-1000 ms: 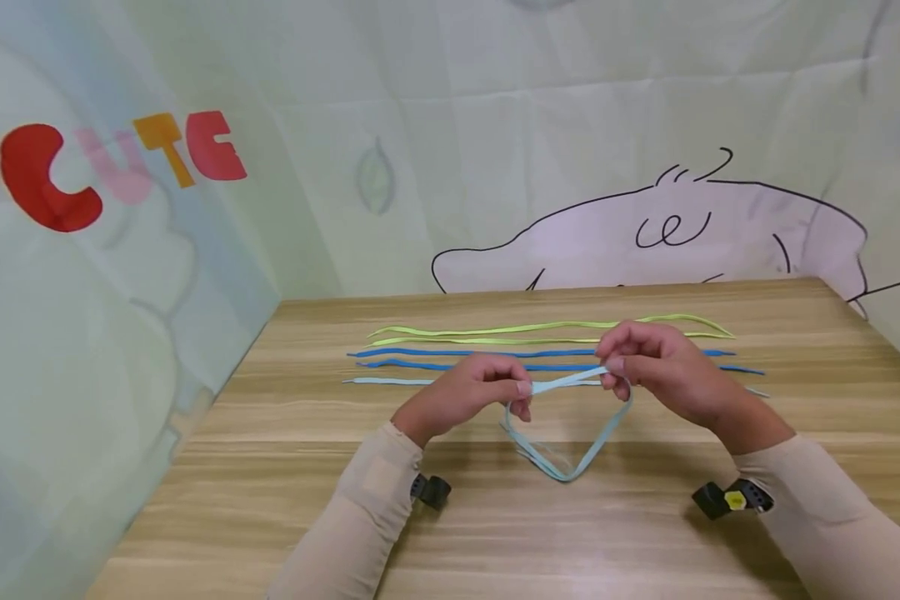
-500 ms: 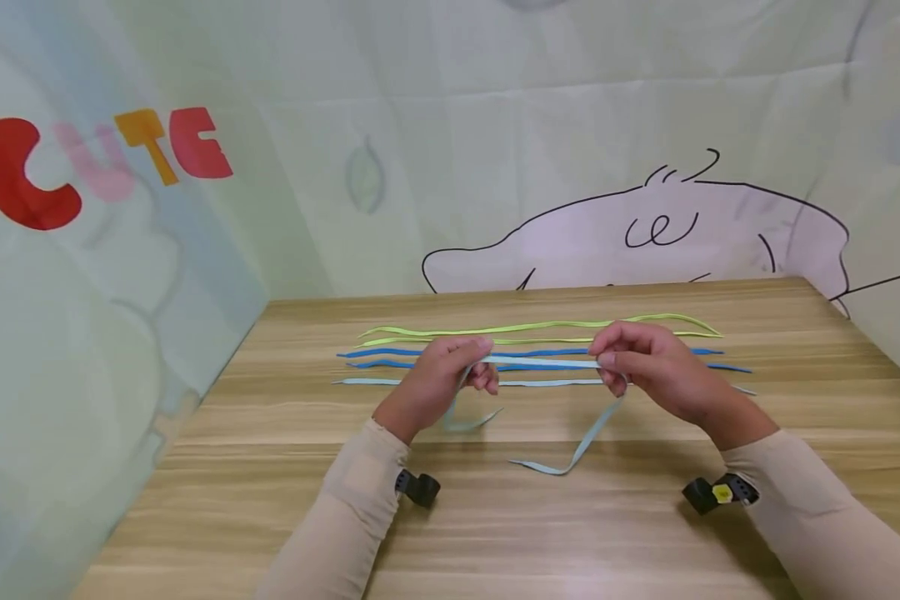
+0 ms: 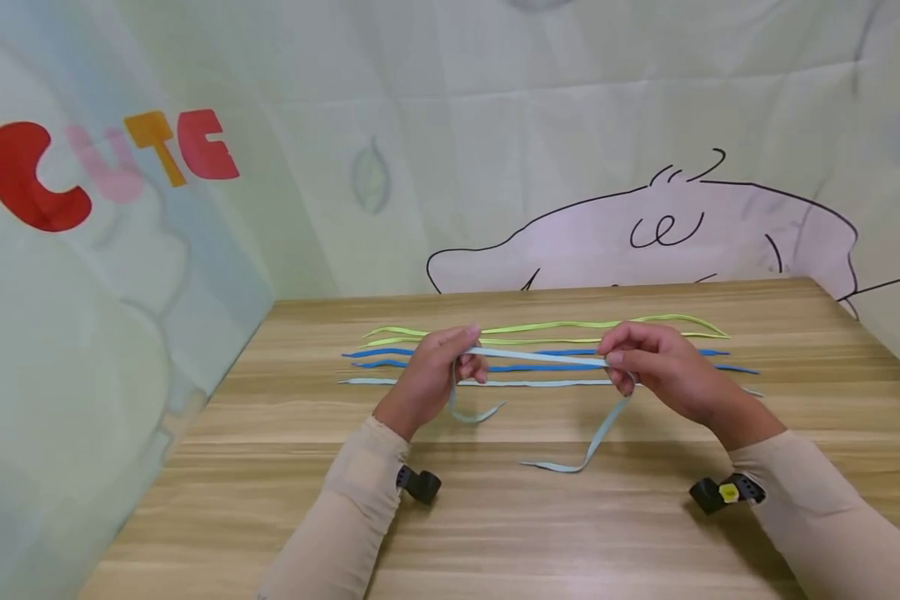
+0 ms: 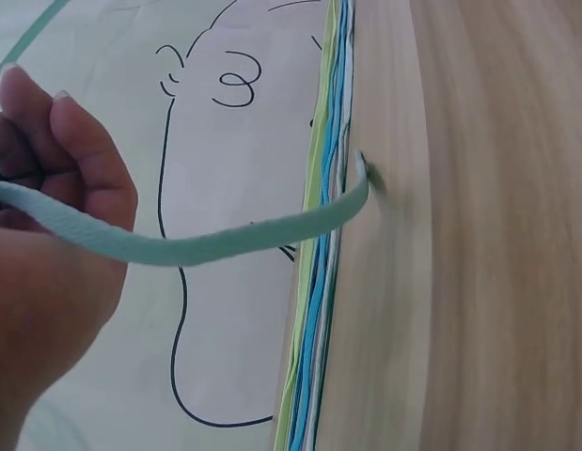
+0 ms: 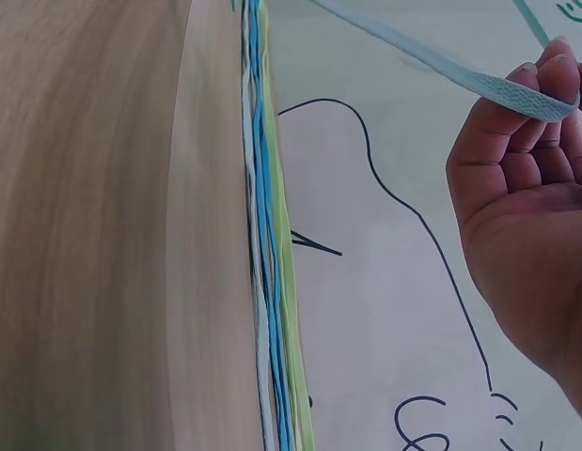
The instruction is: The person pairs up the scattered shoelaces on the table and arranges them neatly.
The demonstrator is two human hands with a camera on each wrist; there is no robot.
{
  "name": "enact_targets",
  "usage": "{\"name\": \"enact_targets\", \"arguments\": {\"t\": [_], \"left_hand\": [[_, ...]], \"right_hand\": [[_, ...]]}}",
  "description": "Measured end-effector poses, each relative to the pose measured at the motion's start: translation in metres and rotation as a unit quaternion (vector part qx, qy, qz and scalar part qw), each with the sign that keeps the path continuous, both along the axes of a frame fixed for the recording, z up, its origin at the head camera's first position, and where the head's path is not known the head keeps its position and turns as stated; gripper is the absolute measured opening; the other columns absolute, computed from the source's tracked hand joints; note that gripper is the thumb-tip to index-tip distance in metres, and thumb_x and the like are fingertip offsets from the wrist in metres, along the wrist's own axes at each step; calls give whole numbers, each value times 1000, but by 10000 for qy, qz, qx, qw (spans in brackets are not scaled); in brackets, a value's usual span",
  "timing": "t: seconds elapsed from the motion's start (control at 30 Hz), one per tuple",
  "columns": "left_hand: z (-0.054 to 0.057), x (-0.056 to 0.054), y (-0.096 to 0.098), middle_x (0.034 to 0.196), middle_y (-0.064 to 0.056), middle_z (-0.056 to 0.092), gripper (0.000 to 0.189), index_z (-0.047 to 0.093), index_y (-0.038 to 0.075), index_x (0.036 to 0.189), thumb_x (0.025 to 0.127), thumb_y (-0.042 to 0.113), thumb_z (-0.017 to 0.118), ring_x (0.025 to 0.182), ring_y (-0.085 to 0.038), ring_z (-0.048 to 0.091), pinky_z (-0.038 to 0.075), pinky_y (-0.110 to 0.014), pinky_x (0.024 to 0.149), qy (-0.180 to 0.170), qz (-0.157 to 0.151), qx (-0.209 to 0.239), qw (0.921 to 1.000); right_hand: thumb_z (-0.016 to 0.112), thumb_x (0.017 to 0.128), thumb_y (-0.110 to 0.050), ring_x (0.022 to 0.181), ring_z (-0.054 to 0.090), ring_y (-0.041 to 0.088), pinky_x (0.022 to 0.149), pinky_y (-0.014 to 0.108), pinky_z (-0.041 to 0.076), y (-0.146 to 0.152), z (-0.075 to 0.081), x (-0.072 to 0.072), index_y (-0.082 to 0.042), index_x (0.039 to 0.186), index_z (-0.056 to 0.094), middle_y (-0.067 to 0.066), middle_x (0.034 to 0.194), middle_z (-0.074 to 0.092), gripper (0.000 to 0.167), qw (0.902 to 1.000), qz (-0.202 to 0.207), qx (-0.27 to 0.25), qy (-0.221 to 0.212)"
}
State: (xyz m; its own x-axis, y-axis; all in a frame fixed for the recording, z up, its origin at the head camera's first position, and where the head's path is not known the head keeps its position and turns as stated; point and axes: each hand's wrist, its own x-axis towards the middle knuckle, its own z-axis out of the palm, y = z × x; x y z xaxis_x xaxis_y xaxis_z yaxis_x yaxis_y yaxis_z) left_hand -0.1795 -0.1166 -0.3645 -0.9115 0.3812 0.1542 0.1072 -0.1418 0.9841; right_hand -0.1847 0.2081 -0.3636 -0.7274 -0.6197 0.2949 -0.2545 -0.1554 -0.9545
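Note:
A light blue shoelace (image 3: pixel 536 357) is stretched between my two hands above the table. My left hand (image 3: pixel 437 369) pinches it between thumb and fingers, and a short end hangs below and curls to the right. With thumb and forefinger my right hand (image 3: pixel 663 367) pinches the other side; its longer tail (image 3: pixel 598 437) drops and bends left near the tabletop. In the left wrist view the loose end (image 4: pixel 225 240) swings out past the left hand (image 4: pixel 60 216). The right wrist view shows the lace (image 5: pixel 516 94) looped over the fingertips of the right hand (image 5: pixel 530 188).
Behind the hands, a second light blue shoelace (image 3: pixel 547 383), blue shoelaces (image 3: pixel 390 363) and a yellow-green shoelace (image 3: pixel 547 325) lie in rows across the wooden table (image 3: pixel 525 533). A printed cloth backdrop (image 3: pixel 495 142) stands along the table's back and left sides.
My left hand has moved left and slightly up, away from the right hand, pulling the shoelace straight between them. The hanging loop has parted into two separate loose ends.

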Motion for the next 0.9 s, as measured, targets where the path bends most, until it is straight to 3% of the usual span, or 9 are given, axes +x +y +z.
{"name": "enact_targets", "arguments": {"t": [0.37,0.8,0.9], "left_hand": [[5,-7,-21,60,-1,45,44,45,10,63,105,25,50,65,-17,60,51,-37,85,-67,391,240,9989],[5,-9,-29,59,-2,41,48,39,9,61,105,28,49,61,-18,54,50,-34,74,90,80,208,9997],[6,-8,-34,55,0,39,53,35,11,58,105,33,49,58,-17,52,49,-32,70,66,150,198,9997]], "right_hand": [[47,101,4,72,56,16,66,28,51,0,2,0,-7,107,64,3,83,60,21,9998,85,-115,-142],[45,101,7,72,55,15,65,28,49,8,3,-2,-2,107,63,3,83,61,21,9992,-65,-369,-141],[44,102,6,72,55,14,65,28,49,8,4,-2,-4,107,64,2,84,60,23,9991,-79,-385,-181]]}}
